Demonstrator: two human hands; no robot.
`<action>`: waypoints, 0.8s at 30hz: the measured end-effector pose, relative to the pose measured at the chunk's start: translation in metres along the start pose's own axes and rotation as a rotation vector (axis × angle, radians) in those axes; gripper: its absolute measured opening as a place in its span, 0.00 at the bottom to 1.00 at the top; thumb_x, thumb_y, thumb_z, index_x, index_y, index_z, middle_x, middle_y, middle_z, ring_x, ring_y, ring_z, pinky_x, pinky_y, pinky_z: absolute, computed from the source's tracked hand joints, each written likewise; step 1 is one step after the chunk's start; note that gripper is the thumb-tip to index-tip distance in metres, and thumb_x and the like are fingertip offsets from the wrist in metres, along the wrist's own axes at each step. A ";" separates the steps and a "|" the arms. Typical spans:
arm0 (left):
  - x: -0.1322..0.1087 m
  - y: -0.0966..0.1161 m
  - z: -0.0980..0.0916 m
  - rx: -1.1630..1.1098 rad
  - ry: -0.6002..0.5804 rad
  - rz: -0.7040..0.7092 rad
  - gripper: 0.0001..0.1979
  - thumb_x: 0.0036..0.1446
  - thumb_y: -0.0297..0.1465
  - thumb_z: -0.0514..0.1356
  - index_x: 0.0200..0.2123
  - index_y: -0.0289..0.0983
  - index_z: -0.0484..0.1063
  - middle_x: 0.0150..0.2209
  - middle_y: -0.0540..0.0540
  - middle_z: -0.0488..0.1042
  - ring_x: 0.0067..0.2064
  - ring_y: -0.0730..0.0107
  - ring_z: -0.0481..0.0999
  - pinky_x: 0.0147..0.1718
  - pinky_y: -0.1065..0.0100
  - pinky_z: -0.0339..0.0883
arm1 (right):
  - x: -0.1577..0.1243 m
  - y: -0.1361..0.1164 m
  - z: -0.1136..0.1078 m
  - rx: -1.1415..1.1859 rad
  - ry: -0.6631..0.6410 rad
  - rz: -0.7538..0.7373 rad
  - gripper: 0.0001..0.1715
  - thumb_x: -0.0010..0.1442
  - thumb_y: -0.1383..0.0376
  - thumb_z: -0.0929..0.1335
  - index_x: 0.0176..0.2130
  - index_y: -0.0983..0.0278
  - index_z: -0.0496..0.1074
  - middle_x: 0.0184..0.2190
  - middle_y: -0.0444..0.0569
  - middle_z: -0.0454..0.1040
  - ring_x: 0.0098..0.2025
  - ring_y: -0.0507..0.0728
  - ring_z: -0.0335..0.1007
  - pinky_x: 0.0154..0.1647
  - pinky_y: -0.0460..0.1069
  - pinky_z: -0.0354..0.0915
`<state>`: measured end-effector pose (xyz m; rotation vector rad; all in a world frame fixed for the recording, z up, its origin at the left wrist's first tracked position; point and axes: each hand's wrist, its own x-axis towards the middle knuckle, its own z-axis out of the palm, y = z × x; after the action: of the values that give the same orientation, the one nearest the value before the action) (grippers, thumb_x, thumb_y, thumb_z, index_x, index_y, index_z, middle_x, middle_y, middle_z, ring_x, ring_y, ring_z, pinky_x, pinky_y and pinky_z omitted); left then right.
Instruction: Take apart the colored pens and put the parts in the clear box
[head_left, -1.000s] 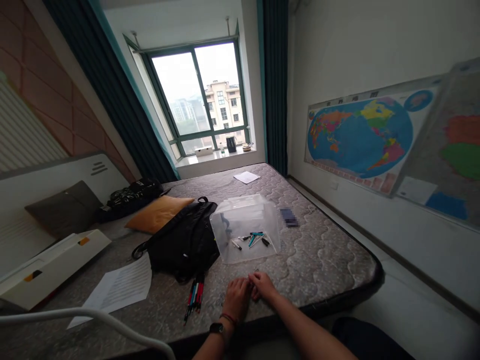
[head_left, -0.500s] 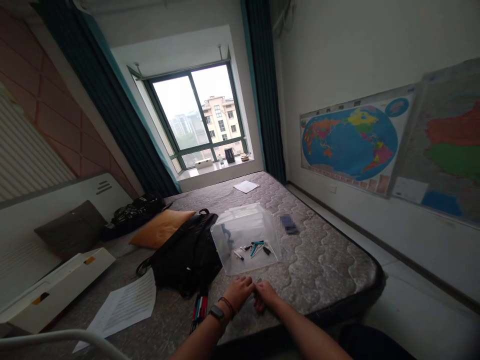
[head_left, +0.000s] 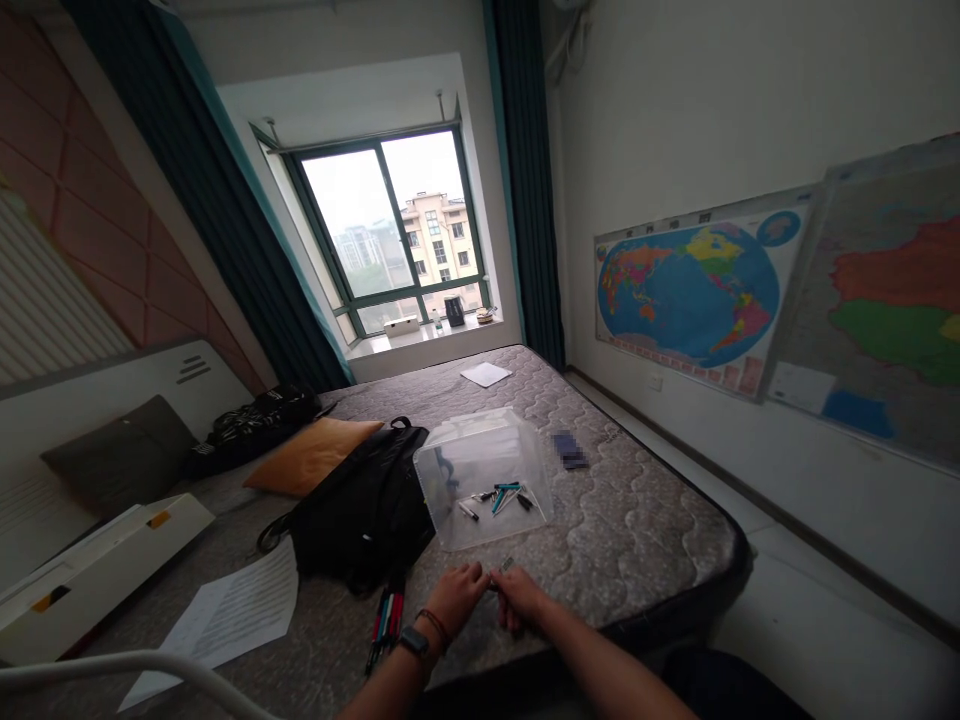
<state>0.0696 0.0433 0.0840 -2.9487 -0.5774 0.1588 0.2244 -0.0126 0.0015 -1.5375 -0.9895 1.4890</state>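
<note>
My left hand point(head_left: 459, 592), with a dark watch and a reddish bracelet at the wrist, is closed above the near part of the mattress. Its fingertips come close to my right hand point(head_left: 519, 596), which is also closed, thumb side up. A small greyish piece point(head_left: 508, 564) sticks out at the right hand's fingertips, too small to name. What the left fingers hold, if anything, is hidden. Just beyond both hands, a clear plastic bin point(head_left: 480, 535) lies on its side, its opening toward me. Several pens point(head_left: 504, 497) are scattered inside it. More red, black and teal pens point(head_left: 386, 625) lie left of my left wrist.
A black backpack point(head_left: 352, 525) lies left of the bin, near an orange cushion point(head_left: 315, 455). Printed paper point(head_left: 232, 610) and a long white box point(head_left: 112, 565) are further left. A blurred dark flat item point(head_left: 570, 450) lies right of the bin. The mattress edge point(head_left: 675, 610) drops off at right.
The view has turned slightly, so the scene sits a little further left. My hands stay close together, and the greyish piece shows more clearly at the right fingertips.
</note>
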 end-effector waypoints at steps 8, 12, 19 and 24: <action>0.001 -0.003 -0.010 0.012 -0.050 0.007 0.10 0.66 0.29 0.51 0.45 0.41 0.71 0.41 0.45 0.76 0.39 0.64 0.79 0.37 0.64 0.72 | 0.000 0.000 -0.005 0.038 -0.010 0.036 0.38 0.70 0.52 0.51 0.17 0.65 0.64 0.14 0.49 0.70 0.10 0.49 0.61 0.12 0.42 0.55; 0.004 0.001 0.001 -0.024 -0.046 -0.043 0.12 0.67 0.31 0.49 0.47 0.44 0.71 0.40 0.46 0.77 0.38 0.64 0.80 0.36 0.65 0.72 | 0.001 0.002 -0.008 0.105 -0.017 0.032 0.30 0.70 0.55 0.53 0.27 0.68 0.69 0.16 0.48 0.72 0.11 0.49 0.63 0.12 0.42 0.55; 0.000 0.002 0.020 -0.252 -0.004 -0.207 0.15 0.65 0.38 0.50 0.42 0.43 0.76 0.38 0.43 0.79 0.39 0.62 0.80 0.37 0.65 0.70 | 0.003 0.003 -0.005 0.074 0.046 0.033 0.32 0.69 0.53 0.55 0.21 0.66 0.65 0.14 0.46 0.69 0.10 0.48 0.60 0.11 0.42 0.51; -0.011 0.012 0.049 -0.620 0.131 -0.353 0.23 0.65 0.47 0.45 0.31 0.45 0.76 0.30 0.49 0.78 0.33 0.64 0.77 0.32 0.65 0.67 | 0.006 0.005 0.004 -0.017 0.162 -0.019 0.36 0.66 0.45 0.57 0.17 0.64 0.63 0.10 0.42 0.62 0.10 0.48 0.58 0.10 0.41 0.48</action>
<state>0.0572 0.0338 0.0345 -3.3070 -1.3139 -0.3037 0.2208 -0.0089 -0.0057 -1.6287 -0.9214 1.3227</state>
